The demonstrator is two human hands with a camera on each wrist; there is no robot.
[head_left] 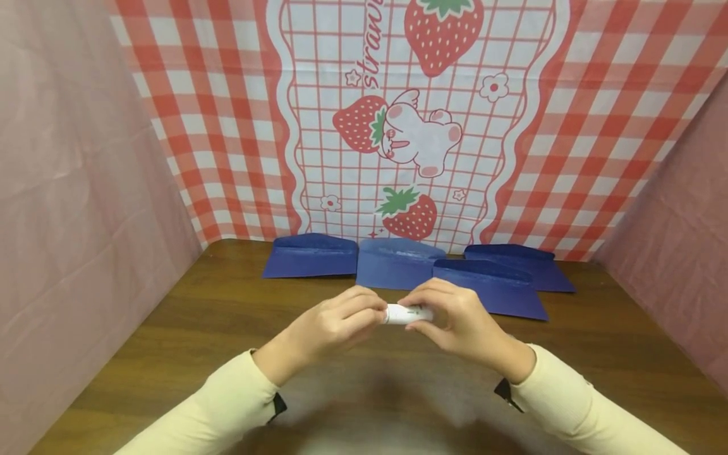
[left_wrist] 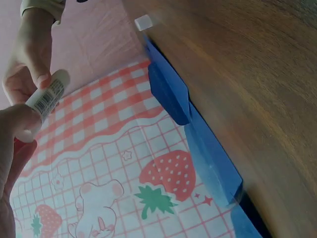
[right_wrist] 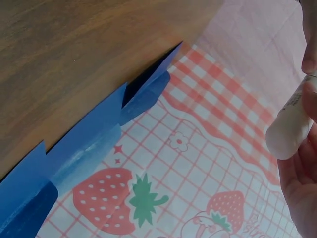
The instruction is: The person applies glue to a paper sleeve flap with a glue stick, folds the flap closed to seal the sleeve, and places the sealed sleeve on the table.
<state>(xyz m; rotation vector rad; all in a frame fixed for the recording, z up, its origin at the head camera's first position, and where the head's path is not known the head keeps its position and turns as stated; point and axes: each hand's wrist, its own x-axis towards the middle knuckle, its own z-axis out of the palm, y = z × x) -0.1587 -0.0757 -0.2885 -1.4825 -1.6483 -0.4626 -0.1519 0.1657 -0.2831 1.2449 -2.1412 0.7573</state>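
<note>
A white glue stick point(head_left: 406, 314) is held level between both hands above the table. My left hand point(head_left: 341, 319) pinches its left end with curled fingers. My right hand point(head_left: 457, 316) grips the other end between thumb and fingers. In the left wrist view the glue stick point(left_wrist: 48, 101) shows a printed barcode label. Its rounded white end point(right_wrist: 285, 139) sticks out of the right hand in the right wrist view. Just beyond the hands lie several blue envelopes, including a lighter one point(head_left: 398, 268), with their flaps raised and shiny streaks along them.
The envelopes stand in a row at the back of the wooden table point(head_left: 227, 328), two overlapping at the right. Behind them hangs a strawberry-print cloth point(head_left: 318, 170). Pink curtains point(head_left: 85, 189) close off both sides. A small white rectangular piece point(left_wrist: 143, 22) shows at the table's edge.
</note>
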